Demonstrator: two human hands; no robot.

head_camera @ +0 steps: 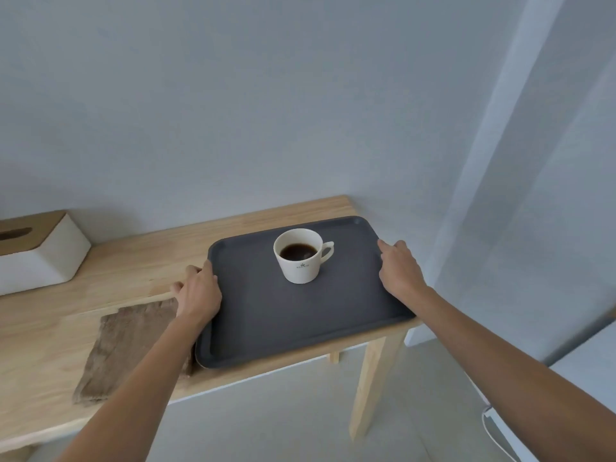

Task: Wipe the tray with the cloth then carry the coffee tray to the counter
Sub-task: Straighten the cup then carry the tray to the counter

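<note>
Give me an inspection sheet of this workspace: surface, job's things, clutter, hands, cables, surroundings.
Surface: wooden table against a pale wall, the tray at its right end.
Job's things: dark tray flat on the table; white cup of dark coffee upright on its far half, handle to the right; brown cloth lying left of the tray, touching its edge.
Clutter: white tissue box with a wooden top, far left.
Hands: left hand grips the tray's left rim; right hand grips the right rim.
Cables: white cable at lower right.
Surroundings: pale curtain at right; light floor below.

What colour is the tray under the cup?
Dark grey tray, plain; head view.
</note>
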